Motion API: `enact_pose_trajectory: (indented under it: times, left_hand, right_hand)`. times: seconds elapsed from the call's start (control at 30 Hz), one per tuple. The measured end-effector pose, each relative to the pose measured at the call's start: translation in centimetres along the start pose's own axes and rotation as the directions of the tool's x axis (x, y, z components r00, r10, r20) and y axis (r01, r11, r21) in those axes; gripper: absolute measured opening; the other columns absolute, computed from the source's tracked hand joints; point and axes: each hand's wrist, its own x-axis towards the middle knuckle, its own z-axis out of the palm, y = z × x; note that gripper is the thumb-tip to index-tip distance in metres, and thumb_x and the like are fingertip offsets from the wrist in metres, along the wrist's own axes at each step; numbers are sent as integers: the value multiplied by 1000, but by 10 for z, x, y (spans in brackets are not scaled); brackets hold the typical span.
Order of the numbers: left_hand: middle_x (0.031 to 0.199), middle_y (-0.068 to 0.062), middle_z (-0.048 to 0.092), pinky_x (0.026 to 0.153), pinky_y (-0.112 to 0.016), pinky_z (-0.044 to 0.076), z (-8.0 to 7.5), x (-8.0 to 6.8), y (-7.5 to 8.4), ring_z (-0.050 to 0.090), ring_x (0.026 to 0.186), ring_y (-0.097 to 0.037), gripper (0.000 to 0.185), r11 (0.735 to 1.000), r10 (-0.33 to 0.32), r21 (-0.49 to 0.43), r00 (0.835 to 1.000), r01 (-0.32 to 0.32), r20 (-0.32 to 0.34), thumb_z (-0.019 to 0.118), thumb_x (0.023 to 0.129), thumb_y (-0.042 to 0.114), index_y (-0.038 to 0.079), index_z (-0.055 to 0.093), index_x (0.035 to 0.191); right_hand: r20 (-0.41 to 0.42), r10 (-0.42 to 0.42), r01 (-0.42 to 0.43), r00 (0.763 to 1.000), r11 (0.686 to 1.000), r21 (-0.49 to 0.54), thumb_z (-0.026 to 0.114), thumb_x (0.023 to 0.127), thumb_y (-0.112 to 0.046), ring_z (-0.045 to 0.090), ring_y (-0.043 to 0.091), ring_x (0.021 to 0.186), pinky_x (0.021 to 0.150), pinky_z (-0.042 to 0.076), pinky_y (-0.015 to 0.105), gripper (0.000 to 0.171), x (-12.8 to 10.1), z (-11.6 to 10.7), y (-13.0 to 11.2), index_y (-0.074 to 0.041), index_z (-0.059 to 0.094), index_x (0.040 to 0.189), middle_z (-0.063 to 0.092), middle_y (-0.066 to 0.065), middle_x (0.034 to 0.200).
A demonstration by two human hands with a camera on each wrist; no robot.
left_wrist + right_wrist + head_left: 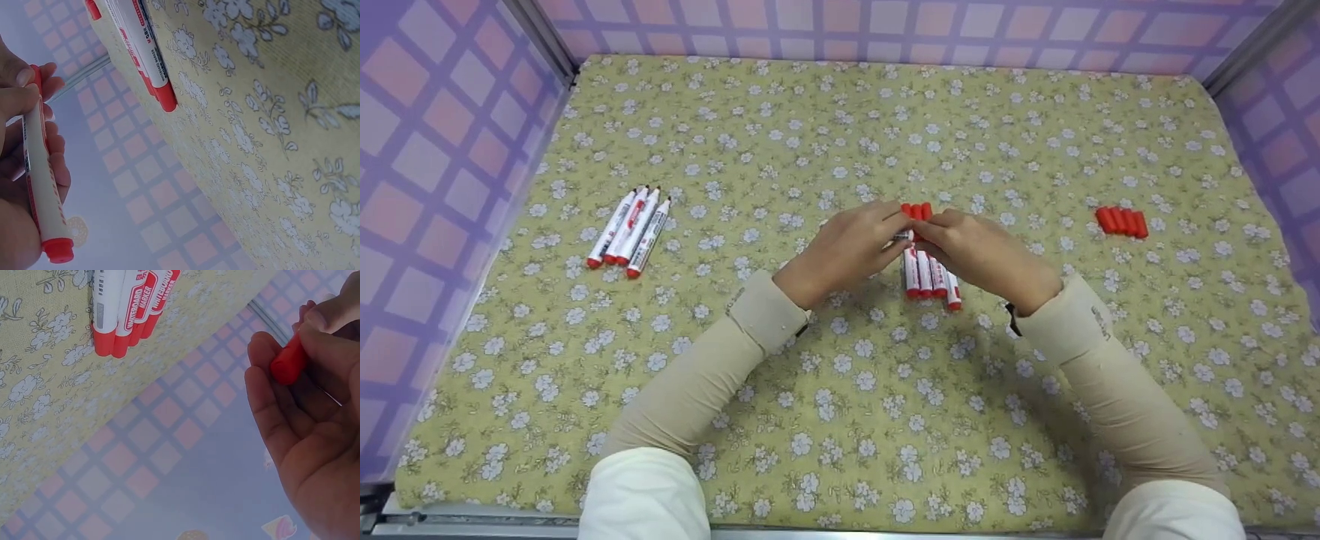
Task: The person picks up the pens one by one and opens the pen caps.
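Head view first: both my hands meet mid-cloth, left hand (847, 247) curled round a white marker (42, 185), right hand (979, 251) pinching its red cap (288, 363) at the tip. I reckon a crooked push could jam the cap or flick it off across the floral cloth (840, 420). Count: three capped markers (931, 274) lying under my hands, four uncapped markers (630, 229) at left, four loose caps (1121, 222) at right

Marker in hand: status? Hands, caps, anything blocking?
Left hand grips marker barrel. Right hand pinches its red cap. Capped markers lie beneath; nothing blocking.
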Motion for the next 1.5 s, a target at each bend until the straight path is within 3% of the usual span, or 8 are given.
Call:
enact_pose_trajectory:
  times: [0.13, 0.3, 0.6, 0.8, 1.03, 1.27, 1.5]
  left_hand:
    - [109, -6, 68, 79, -28, 54, 1, 0, -1, 64, 93, -18, 24, 1000, 24, 5, 999, -24, -21, 57, 97, 19, 5, 65, 114]
    - [109, -7, 68, 80, -29, 54, 2, -1, -2, 65, 93, -19, 22, 997, 42, -56, 999, -44, -28, 57, 97, 17, 5, 66, 113]
    - [107, -7, 68, 73, -27, 53, 1, -2, -2, 65, 82, -17, 21, 992, 42, -119, 999, -39, 17, 56, 98, 17, 4, 65, 111]
    - [105, -8, 67, 70, -27, 53, 1, -1, -1, 62, 75, -17, 20, 992, 57, -116, 997, -51, 53, 55, 98, 16, 3, 65, 110]
    - [102, -7, 66, 67, -27, 50, 0, -1, -1, 58, 71, -16, 18, 991, 49, -131, 995, -38, 86, 55, 98, 16, 4, 65, 108]
    - [100, -6, 66, 69, -26, 51, -1, -3, -1, 58, 74, -15, 19, 986, 20, -168, 993, 0, 118, 57, 97, 17, 5, 66, 107]
    - [102, -4, 67, 69, -26, 50, 0, -2, -1, 59, 74, -14, 18, 979, -9, -199, 991, 36, 137, 57, 97, 17, 7, 67, 108]
  right_hand:
    - [-52, -20, 18, 998, 999, -42, 62, 92, -4, 67, 26, 70, 67, 57, 34, 18, 1, 2, -3, 4, 69, 107, 71, 17, 87]
    - [-84, -51, 46, 995, 997, -65, 61, 92, -3, 63, 25, 64, 61, 55, 33, 12, 0, 4, -5, 3, 70, 97, 72, 15, 82]
    - [-117, -97, 84, 988, 990, -114, 61, 93, -9, 65, 26, 63, 55, 52, 34, 11, -1, 8, -2, 0, 68, 95, 73, 15, 80]
    - [-133, -118, 104, 984, 989, -108, 62, 92, -7, 64, 25, 60, 52, 51, 31, 14, -3, 11, 0, -1, 68, 103, 73, 15, 81]
    - [-163, -143, 138, 976, 990, -40, 63, 89, -1, 51, 18, 51, 51, 49, 28, 18, -6, 16, 2, 1, 67, 107, 70, 14, 74]
    - [-147, -140, 138, 979, 990, -23, 63, 89, 1, 65, 24, 61, 60, 56, 33, 30, -8, 18, 1, 2, 64, 119, 72, 15, 81]
    - [-188, -177, 163, 966, 983, -88, 65, 87, 2, 66, 26, 66, 66, 58, 36, 34, -10, 22, 2, 3, 63, 121, 72, 15, 82]
